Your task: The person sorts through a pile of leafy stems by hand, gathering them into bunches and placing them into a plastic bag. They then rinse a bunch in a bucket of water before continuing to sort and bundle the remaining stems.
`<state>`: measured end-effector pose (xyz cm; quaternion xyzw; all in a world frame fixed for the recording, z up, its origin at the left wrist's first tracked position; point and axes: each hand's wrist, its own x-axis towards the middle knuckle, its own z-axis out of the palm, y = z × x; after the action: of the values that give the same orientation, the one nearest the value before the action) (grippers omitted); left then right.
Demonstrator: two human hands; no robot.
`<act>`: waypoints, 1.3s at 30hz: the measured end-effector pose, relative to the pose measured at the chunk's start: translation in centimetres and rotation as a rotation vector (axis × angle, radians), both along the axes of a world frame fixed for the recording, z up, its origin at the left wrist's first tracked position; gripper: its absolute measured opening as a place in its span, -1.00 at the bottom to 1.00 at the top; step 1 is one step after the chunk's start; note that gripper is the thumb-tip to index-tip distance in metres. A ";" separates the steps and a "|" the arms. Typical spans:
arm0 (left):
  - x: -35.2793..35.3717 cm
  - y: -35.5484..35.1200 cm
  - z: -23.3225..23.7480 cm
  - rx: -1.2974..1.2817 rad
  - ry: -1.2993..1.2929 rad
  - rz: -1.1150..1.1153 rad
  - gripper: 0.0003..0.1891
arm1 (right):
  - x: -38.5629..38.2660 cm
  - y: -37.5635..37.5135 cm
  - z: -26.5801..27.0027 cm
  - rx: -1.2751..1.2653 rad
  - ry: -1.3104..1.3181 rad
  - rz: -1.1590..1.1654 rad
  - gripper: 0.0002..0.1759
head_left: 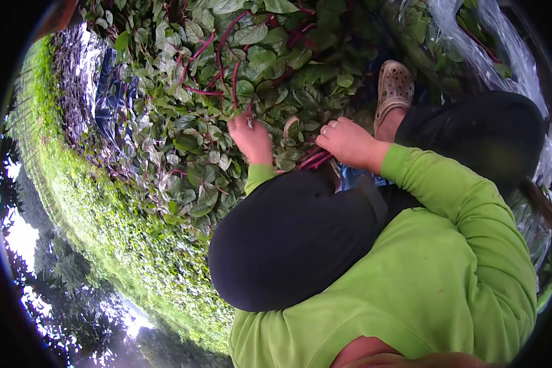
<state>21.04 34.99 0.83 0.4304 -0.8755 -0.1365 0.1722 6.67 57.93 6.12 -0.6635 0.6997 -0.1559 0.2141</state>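
Left hand [251,140] pinches a red stem [233,80] in the leafy bed [184,122]. Right hand [348,144] is clenched round a small stem bunch [316,159] beside the knee [288,239]. Looks early: most of the bed is unpicked.

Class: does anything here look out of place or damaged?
Only a crumpled dark plastic sheet among the leafy plants, left of the left hand. That hand pinches one stem; the right hand holds red stems.
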 end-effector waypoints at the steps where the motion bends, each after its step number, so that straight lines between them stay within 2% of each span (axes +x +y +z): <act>1: 0.5 -1.3 -1.5 0.039 -0.035 0.019 -0.69 | -0.1 -0.1 0.2 -0.012 0.006 0.015 -0.81; 3: 1.9 -3.7 -4.9 0.118 -0.099 0.048 -0.69 | -0.2 -0.5 0.2 -0.052 -0.012 0.026 -0.80; 6: 1.7 -4.4 -4.5 0.582 -0.118 0.000 -0.66 | -0.2 -0.2 0.3 -0.083 -0.038 0.013 -0.77; 7: 0.5 -3.0 -1.5 0.556 -0.196 0.022 -0.63 | -0.1 -0.2 0.3 -0.074 -0.012 0.009 -0.76; 10: -0.4 0.9 1.5 0.679 -0.119 -0.156 -0.62 | 0.4 -0.5 0.7 -0.084 -0.039 -0.025 -0.72; 12: -1.0 3.1 3.0 0.891 -0.200 -0.301 -0.62 | 0.2 -0.7 1.1 -0.065 -0.031 0.021 -0.72; 15: -1.9 4.2 4.0 1.205 -0.206 -0.438 -0.55 | -0.1 -0.4 1.1 -0.443 0.102 -0.110 -0.78; 16: -2.2 4.6 4.0 1.311 -0.189 -0.471 -0.51 | 0.0 0.2 0.7 -0.356 0.074 -0.132 -0.79; 17: -1.6 4.9 2.6 1.573 0.008 -0.378 -0.48 | 0.3 0.7 -0.1 -0.272 0.047 -0.154 -0.81; 20: -3.4 4.6 2.4 1.788 -0.028 -0.117 -0.53 | 0.5 1.6 -0.4 0.032 -0.030 -0.156 -0.81; 21: -4.9 4.8 3.5 1.554 -0.075 -0.216 -0.60 | 0.5 1.8 -0.2 0.105 -0.044 -0.138 -0.79; 24: -7.3 5.2 -2.0 0.866 -0.134 -0.789 -0.49 | 0.6 2.7 0.1 0.209 -0.082 -0.117 -0.73; 26: -8.6 6.6 -5.2 0.606 -0.180 -0.924 -0.46 | 0.4 3.3 0.0 0.239 -0.111 -0.134 -0.71; 27: -9.3 7.2 -5.3 0.473 -0.199 -0.987 -0.44 | 0.3 3.5 0.0 0.255 -0.132 -0.151 -0.70; 30: -9.7 7.9 -5.0 0.280 -0.500 -0.945 -0.45 | -0.1 4.5 0.5 0.339 -0.147 -0.212 -0.72; 31: -9.7 7.7 -4.9 0.401 -0.511 -0.891 -0.54 | -0.4 4.5 0.9 0.372 -0.144 -0.217 -0.73; 34: -8.3 5.7 -5.5 0.645 -0.190 -0.791 -0.61 | -1.6 4.0 1.5 0.475 -0.136 -0.208 -0.74; 35: -7.6 4.9 -5.6 0.713 -0.186 -0.750 -0.64 | -1.9 4.2 1.4 0.302 -0.012 -0.217 -0.75; 37: -6.6 3.4 -1.9 0.849 -0.179 -0.655 -0.68 | -2.3 5.0 1.1 -0.046 0.231 -0.227 -0.75; 39: -4.8 1.8 -0.5 0.970 -0.165 -0.672 -0.68 | -2.5 4.8 0.6 0.001 0.211 -0.278 -0.75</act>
<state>16.28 36.83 0.30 0.1683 -0.8118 -0.5341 -0.1654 4.18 62.75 6.68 -0.5732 0.8033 -0.1132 0.1161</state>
